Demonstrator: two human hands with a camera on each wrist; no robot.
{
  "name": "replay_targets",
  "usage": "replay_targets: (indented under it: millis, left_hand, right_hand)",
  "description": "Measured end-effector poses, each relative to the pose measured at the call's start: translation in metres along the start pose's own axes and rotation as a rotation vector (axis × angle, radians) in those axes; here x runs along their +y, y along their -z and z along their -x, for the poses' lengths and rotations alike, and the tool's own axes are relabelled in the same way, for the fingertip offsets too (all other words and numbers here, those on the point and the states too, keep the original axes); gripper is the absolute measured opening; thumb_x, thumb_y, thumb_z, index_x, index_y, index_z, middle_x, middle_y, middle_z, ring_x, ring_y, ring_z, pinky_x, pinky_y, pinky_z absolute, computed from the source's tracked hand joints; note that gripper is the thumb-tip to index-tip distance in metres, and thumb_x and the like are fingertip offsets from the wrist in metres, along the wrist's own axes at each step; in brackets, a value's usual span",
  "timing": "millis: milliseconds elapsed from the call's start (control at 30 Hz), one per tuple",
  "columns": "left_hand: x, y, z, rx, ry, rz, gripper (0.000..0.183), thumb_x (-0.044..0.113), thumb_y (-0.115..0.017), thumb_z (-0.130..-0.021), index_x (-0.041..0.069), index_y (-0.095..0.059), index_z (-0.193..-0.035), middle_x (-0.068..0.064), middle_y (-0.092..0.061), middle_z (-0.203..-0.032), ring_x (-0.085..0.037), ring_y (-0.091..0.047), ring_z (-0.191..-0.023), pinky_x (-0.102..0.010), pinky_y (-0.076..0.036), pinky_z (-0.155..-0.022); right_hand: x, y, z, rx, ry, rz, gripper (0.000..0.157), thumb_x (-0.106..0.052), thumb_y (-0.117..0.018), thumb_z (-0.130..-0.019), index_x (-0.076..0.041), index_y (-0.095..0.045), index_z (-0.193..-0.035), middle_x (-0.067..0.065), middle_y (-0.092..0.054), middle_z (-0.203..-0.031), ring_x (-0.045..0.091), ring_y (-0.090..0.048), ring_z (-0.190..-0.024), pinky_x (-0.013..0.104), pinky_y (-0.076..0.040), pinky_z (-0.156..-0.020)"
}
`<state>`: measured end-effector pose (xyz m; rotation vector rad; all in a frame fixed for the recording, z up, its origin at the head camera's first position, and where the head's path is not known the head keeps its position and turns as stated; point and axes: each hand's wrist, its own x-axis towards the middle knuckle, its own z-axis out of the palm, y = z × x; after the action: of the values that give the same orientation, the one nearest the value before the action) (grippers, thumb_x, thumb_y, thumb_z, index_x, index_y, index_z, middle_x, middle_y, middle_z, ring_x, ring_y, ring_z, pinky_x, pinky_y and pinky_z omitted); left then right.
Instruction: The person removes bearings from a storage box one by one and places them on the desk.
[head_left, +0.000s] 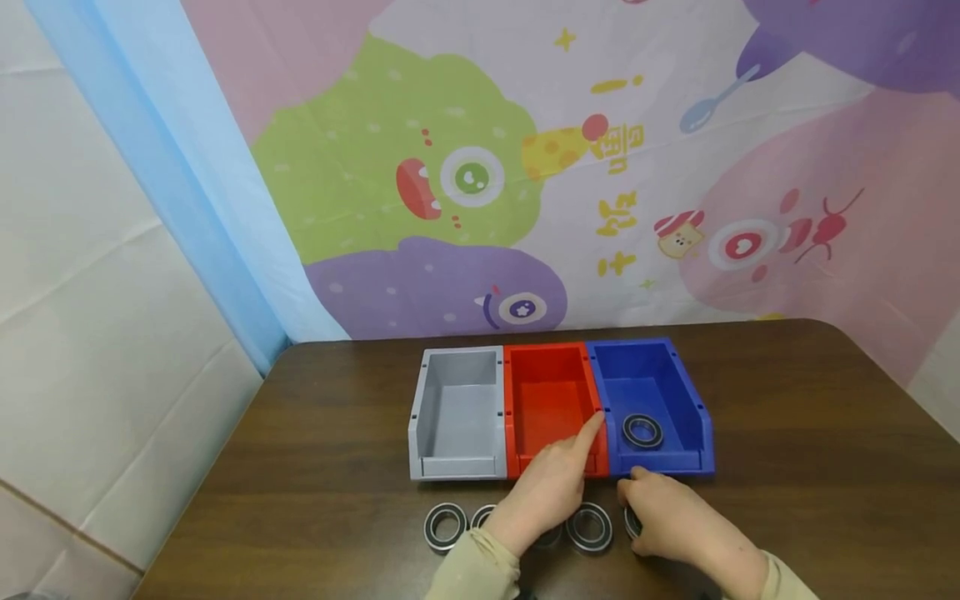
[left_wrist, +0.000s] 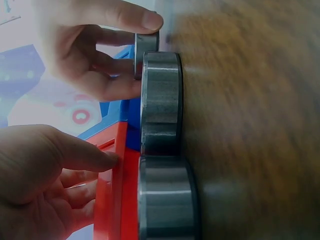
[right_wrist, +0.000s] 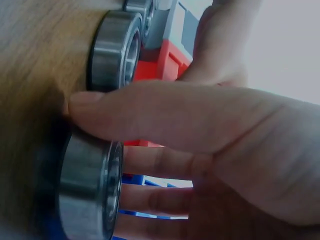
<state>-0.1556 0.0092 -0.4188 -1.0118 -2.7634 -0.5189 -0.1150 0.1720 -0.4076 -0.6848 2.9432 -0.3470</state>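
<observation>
My right hand (head_left: 667,512) pinches a ball bearing (right_wrist: 82,190) at the right end of a row on the table, thumb on the near side and fingers on the far side. In the head view its body covers most of that bearing (head_left: 632,522). The left hand (head_left: 551,487) lies over the front of the red bin (head_left: 551,362), its index finger straight and touching near the divide with the blue bin (head_left: 675,425). In the left wrist view its thumb rests at the red front lip. Another bearing (head_left: 628,437) lies flat inside the blue bin.
Beside the red bin stands a grey bin (head_left: 457,467); the three bins are side by side. Several bearings, among them one at the left end (head_left: 432,535) and one between the hands (head_left: 575,535), lie on the brown table (head_left: 322,467). A printed cloth (head_left: 465,83) hangs behind.
</observation>
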Motion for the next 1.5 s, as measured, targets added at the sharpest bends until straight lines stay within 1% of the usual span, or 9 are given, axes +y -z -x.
replay_targets:
  millis: [400, 667, 1000, 1267, 1500]
  left_hand:
    - [-0.0005, -0.0013, -0.0003, 0.003, 0.004, 0.001, 0.074, 0.0, -0.063, -0.076, 0.009, -0.028, -0.14, -0.004, -0.064, -0.08, -0.015, -0.061, -0.069, -0.021, -0.05, -0.069]
    - [-0.0007, -0.003, -0.0007, -0.008, 0.019, 0.005, 0.073, 0.002, -0.063, -0.077, 0.01, -0.028, -0.141, -0.004, -0.065, -0.084, -0.014, -0.062, -0.071, -0.021, -0.051, -0.071]
    - [-0.0006, -0.0028, -0.0007, 0.0, 0.017, -0.009, 0.073, 0.002, -0.063, -0.077, 0.01, -0.028, -0.141, -0.005, -0.066, -0.087, -0.015, -0.062, -0.073, -0.022, -0.051, -0.072]
    - [0.0001, -0.0018, -0.0004, -0.003, 0.019, -0.003, 0.072, 0.002, -0.063, -0.078, 0.01, -0.028, -0.141, -0.005, -0.066, -0.086, -0.015, -0.062, -0.072, -0.022, -0.051, -0.073]
    - [0.0, -0.0027, -0.0004, -0.006, 0.026, 0.003, 0.072, 0.003, -0.063, -0.078, 0.011, -0.028, -0.141, -0.004, -0.066, -0.086, -0.014, -0.063, -0.073, -0.021, -0.051, -0.073]
  right_hand:
    - [-0.0033, -0.0053, -0.0001, 0.046, 0.026, 0.056, 0.04, -0.005, -0.081, -0.043, -0.009, -0.054, -0.073, 0.005, -0.047, -0.072, 0.023, -0.053, -0.064, 0.04, -0.046, -0.058]
    - [-0.004, -0.0068, -0.0004, 0.037, 0.012, 0.05, 0.041, -0.003, -0.081, -0.044, -0.008, -0.056, -0.076, 0.006, -0.048, -0.074, 0.025, -0.054, -0.066, 0.042, -0.046, -0.059]
    - [-0.0048, -0.0062, -0.0009, 0.019, -0.001, 0.033, 0.041, -0.001, -0.079, -0.045, -0.006, -0.057, -0.079, 0.008, -0.049, -0.077, 0.029, -0.055, -0.071, 0.044, -0.047, -0.063]
    - [-0.0065, -0.0058, 0.0005, 0.014, -0.023, 0.02, 0.04, 0.0, -0.079, -0.045, -0.006, -0.056, -0.078, 0.008, -0.048, -0.077, 0.03, -0.055, -0.073, 0.043, -0.047, -0.062]
    - [-0.005, -0.0074, 0.0, 0.032, -0.008, 0.043, 0.041, -0.001, -0.079, -0.045, -0.007, -0.056, -0.078, 0.007, -0.048, -0.076, 0.029, -0.054, -0.07, 0.042, -0.046, -0.059]
